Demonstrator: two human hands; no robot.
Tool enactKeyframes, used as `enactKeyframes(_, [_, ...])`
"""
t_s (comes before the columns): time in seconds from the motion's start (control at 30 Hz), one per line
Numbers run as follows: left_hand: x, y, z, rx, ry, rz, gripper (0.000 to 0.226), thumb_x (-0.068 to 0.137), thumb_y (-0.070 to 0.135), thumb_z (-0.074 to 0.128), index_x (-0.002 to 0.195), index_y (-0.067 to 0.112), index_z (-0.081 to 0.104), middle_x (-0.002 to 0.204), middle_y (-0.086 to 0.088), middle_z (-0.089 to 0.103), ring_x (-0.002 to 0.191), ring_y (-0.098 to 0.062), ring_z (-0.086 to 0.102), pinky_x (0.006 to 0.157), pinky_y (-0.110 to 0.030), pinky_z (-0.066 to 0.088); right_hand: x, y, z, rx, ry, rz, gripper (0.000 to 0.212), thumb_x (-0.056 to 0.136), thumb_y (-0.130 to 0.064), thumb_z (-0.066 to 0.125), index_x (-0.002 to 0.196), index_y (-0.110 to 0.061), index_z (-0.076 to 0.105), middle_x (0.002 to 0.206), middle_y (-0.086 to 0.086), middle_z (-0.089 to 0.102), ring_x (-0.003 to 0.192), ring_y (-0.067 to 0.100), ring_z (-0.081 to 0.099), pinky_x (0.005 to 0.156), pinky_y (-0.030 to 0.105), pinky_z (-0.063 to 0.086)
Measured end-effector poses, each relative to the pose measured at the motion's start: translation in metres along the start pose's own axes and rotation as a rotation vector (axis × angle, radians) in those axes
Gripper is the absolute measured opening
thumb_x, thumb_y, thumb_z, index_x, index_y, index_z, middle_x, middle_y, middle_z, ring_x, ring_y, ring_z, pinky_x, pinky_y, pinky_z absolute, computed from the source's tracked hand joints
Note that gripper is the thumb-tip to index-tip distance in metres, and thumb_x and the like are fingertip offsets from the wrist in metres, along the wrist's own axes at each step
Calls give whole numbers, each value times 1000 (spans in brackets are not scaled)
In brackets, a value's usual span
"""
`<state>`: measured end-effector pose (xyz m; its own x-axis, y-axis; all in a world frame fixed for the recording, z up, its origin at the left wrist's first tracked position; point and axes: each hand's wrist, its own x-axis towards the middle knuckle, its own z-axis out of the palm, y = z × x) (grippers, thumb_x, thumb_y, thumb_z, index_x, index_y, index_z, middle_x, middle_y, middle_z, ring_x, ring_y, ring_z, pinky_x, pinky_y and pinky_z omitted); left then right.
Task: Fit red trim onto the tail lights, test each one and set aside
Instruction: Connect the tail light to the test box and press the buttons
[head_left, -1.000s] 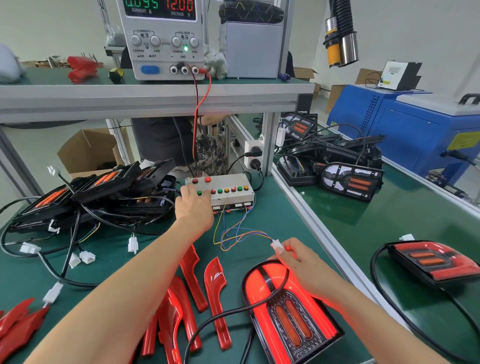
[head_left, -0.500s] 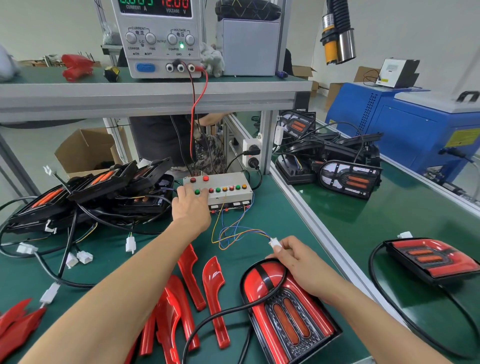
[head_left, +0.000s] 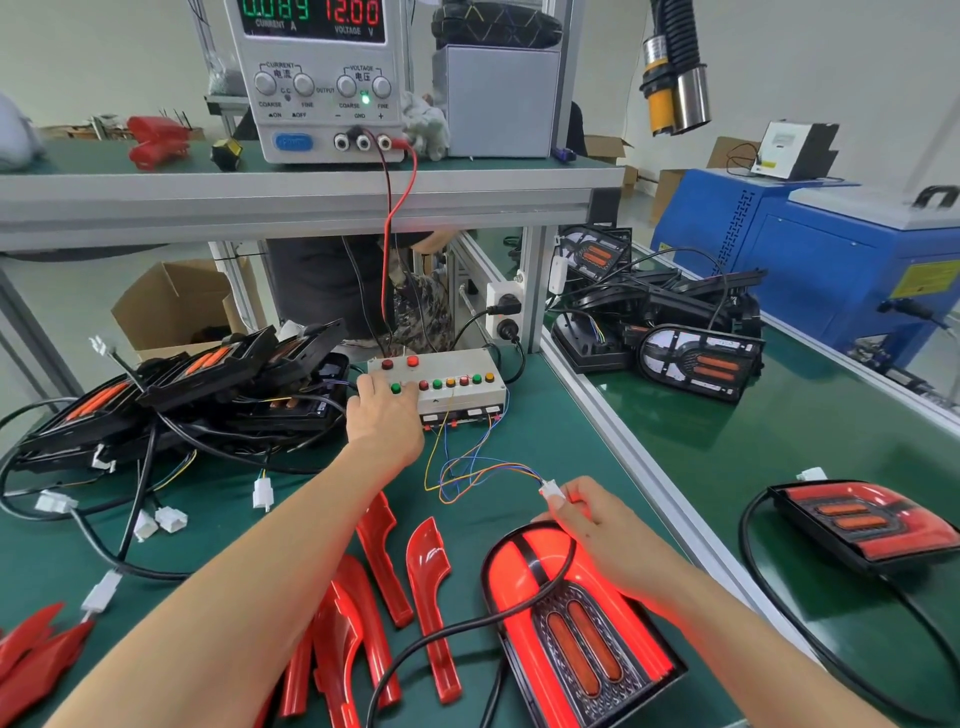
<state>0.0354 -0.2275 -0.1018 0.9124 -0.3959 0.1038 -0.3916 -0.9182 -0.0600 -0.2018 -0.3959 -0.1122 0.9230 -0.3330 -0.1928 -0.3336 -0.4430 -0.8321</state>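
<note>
Glowing red around its border, the tail light (head_left: 576, 618) lies at the near edge of the green bench, its black cable looping to the white connector (head_left: 549, 490) pinched in the right hand (head_left: 597, 525). Farther back, the left hand (head_left: 383, 415) rests on the button box (head_left: 457, 387), fingers extended onto a button, gripping nothing. Loose red trim pieces (head_left: 384, 608) lie left of the lamp.

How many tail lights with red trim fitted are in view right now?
2. One glowing tail light lies on the near mat, its connector pinched by the right hand; one unlit tail light sits on the right bench. More may hide in the black piles.
</note>
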Motion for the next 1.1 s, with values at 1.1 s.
enactKeyframes(1.1, [15, 49, -3, -9, -51, 212, 76, 92, 19, 57, 159, 22, 20, 151, -16, 31, 144, -36, 23, 120, -59, 19, -2, -3, -1, 78, -36, 27, 28, 104, -53, 44, 105, -27, 55, 108, -19, 75, 94, 17, 72, 95, 45, 56])
